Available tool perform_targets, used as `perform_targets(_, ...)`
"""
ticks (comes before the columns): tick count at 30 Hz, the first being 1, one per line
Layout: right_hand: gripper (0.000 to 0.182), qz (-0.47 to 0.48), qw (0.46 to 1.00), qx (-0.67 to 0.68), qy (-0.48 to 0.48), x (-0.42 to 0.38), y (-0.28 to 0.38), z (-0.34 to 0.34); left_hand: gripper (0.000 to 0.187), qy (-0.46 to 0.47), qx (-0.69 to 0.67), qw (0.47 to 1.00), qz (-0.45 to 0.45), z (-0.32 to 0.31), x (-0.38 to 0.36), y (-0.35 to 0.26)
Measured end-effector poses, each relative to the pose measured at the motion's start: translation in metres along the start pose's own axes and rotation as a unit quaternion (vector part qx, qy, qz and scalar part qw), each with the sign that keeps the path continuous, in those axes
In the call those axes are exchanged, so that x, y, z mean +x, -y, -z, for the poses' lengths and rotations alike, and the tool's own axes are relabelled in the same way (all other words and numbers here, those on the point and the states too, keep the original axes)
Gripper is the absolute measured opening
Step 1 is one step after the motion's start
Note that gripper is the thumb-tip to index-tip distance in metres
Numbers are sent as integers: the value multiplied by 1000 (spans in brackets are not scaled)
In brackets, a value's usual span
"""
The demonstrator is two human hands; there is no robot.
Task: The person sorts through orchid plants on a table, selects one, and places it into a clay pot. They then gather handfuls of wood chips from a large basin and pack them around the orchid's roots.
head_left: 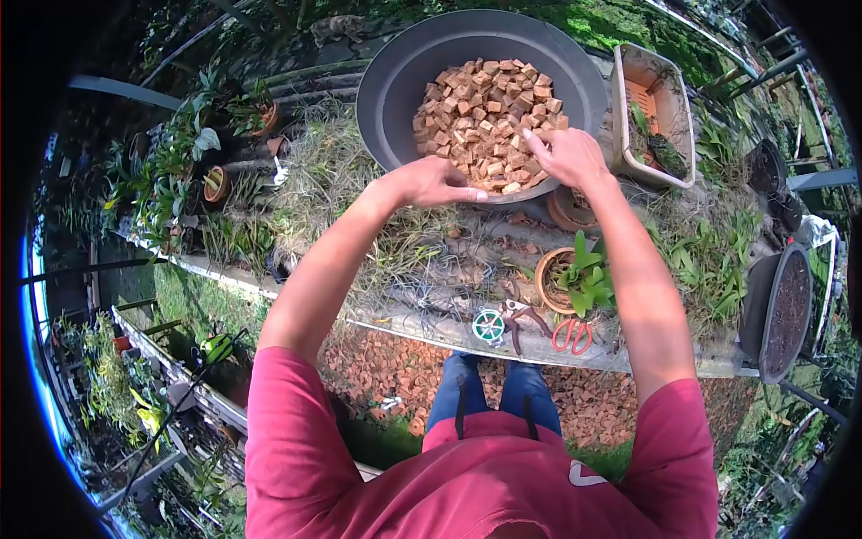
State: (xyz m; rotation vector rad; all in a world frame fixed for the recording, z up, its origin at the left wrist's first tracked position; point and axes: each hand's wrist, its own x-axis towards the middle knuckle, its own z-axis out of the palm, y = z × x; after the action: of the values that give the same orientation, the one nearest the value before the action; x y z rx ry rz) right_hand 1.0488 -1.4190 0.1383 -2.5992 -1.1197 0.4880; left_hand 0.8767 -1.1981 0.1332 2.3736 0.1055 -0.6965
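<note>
A big grey basin (395, 81) full of brown brick-like chunks (485, 108) stands at the far side of the bench. My left hand (437, 182) rests flat on the basin's near rim, fingers together and pointing right, holding nothing visible. My right hand (567, 154) reaches over the rim into the chunks, fingers bent down onto them; I cannot tell if it grips one. Both arms stretch forward from my red shirt.
A clay pot with a green plant (575, 278) stands on the bench. Near its front edge lie a spool of green wire (488, 326), pliers (521, 319) and red-handled scissors (572, 334). A beige planter (655, 112) sits right, a dark soil tray (781, 310) far right. Potted plants (215, 184) line the left.
</note>
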Motion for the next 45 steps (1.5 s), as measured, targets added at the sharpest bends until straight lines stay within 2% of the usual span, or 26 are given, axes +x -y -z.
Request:
perform_targets(1,66,-12,1000,19,7,2,-11,-9,59,-7,-9,999,39,6,9,-2)
perform_targets(3,67,-36,998,56,19,9,-28,-25,69,-93,30,995,11,2,52,28)
perform_targets(4,59,-57,995,59,56,18,-38,-31,79,-90,60,993,37,6,68,33)
perform_targets(7,62,-34,989,140,-25,10,-31,-28,123,-77,111,981,142,2,127,54)
perform_targets(8,55,-47,996,76,26,14,-32,-27,140,-42,106,973,199,1,140,50)
perform_targets(9,47,-48,993,99,32,13,-31,-25,149,-12,131,963,235,-3,155,52)
perform_targets(11,39,-27,995,99,-5,15,-37,-34,153,11,165,941,297,-15,179,52)
perform_targets(14,33,-15,993,108,-37,14,-43,-44,156,41,100,940,323,-32,192,56)
perform_targets(17,28,-11,993,111,-40,13,-42,-44,157,43,128,923,359,-55,193,51)
perform_targets(21,27,8,992,109,-67,12,-40,-44,143,3,167,911,376,-77,220,57)
perform_targets(22,27,7,992,109,-66,12,-39,-42,110,-29,136,919,369,-84,225,55)
perform_targets(25,27,6,992,110,-67,12,-38,-40,105,-38,105,943,314,-88,228,59)
perform_targets(26,27,7,991,113,-68,12,-37,-39,103,-58,107,945,304,-92,229,60)
perform_targets(29,28,9,990,121,-72,12,-36,-38,108,6,27,955,295,-80,244,73)
perform_targets(30,28,10,990,124,-73,12,-36,-38,113,26,-97,950,296,-67,236,64)
perform_targets(34,29,11,990,120,-75,12,-36,-38,120,3,-189,953,237,-60,237,58)
perform_targets(37,29,11,990,121,-71,11,-37,-39,128,-4,-23,969,245,-58,219,38)
perform_targets(38,29,11,990,120,-69,11,-37,-39,130,-10,23,973,228,-66,225,52)
perform_targets(41,28,13,991,114,-73,10,-38,-39,121,-20,34,980,196,-74,228,66)
perform_targets(42,28,14,991,112,-76,10,-37,-40,110,-28,-58,980,189,-75,230,73)
perform_targets(45,29,17,991,108,-74,10,-38,-40,107,-68,-94,981,156,-80,232,76)
